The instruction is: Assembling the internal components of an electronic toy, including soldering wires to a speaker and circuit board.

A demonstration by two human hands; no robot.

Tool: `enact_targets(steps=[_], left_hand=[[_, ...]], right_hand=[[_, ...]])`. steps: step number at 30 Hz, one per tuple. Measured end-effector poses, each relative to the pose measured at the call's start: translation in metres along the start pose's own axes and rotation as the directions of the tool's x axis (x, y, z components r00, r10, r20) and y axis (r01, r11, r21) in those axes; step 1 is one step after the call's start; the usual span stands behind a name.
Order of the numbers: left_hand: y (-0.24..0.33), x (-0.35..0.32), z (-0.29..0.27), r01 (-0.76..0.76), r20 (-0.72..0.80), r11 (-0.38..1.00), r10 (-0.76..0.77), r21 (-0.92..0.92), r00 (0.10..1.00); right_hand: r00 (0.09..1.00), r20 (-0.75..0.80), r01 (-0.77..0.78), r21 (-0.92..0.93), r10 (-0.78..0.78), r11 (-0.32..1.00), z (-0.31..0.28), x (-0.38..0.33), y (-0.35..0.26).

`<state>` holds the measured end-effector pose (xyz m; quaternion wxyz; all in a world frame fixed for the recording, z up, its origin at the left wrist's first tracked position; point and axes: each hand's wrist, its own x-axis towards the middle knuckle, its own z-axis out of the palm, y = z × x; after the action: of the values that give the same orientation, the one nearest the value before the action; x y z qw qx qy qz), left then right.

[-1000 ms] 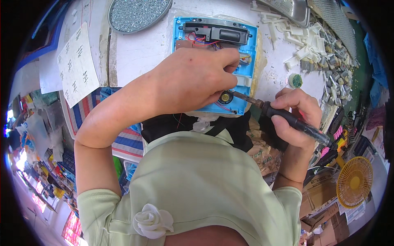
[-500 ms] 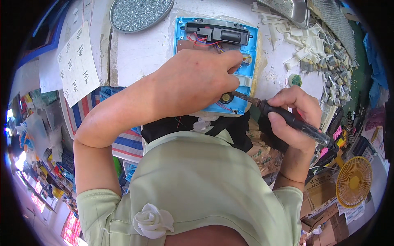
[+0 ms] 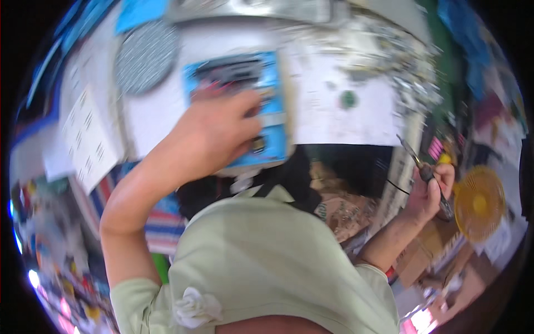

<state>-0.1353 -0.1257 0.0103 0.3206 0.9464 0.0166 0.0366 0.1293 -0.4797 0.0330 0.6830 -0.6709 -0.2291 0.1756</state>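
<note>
A shallow blue plastic housing lies on the white worktable, with a dark bar-shaped part and reddish wires inside it. Over its middle is my left hand, its fingers curled inward; whatever they pinch is hidden and blurred. A small dark round part shows beside those fingertips. Off to the right, beyond the table's edge, my right hand grips a soldering iron by its dark handle. The iron's metal shaft points up and to the left, apart from the housing.
A round dish of small metal pieces sits at the far left. White plastic parts and small metal parts are heaped at the far right, near a green round item. A yellow fan stands just right of my right hand.
My right hand has drawn the soldering iron away from the housing, out to the right. My left hand stays over the housing. The whole view has shifted and blurred.
</note>
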Motion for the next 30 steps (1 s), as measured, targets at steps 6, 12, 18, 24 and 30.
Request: enact_targets(steps=[6,12,18,24,30], left_hand=[[0.011,-0.007,-0.005,-0.030,-0.036,0.999,0.032,0.041,0.999],[0.006,-0.009,0.001,-0.048,-0.088,0.998,0.051,0.036,0.995],[-0.004,-0.028,0.002,0.027,-0.201,0.992,-0.051,-0.119,0.978],[-0.006,-0.039,0.018,0.056,-0.370,0.969,-0.144,-0.239,0.918],[-0.001,-0.033,0.026,0.075,-0.501,0.980,-0.159,-0.183,0.851]], right_hand=[[0.760,-0.564,0.246,-0.211,-0.323,0.946,-0.082,-0.010,-0.044],[0.638,-0.587,0.163,-0.529,-0.498,0.833,-0.112,0.021,-0.012],[0.806,-0.574,-0.097,0.113,0.144,0.989,-0.085,0.022,0.018],[0.967,-0.199,-0.167,-0.014,0.161,0.986,0.062,-0.016,0.049],[0.829,0.452,0.527,-0.434,-0.329,0.731,0.228,0.037,0.049]])
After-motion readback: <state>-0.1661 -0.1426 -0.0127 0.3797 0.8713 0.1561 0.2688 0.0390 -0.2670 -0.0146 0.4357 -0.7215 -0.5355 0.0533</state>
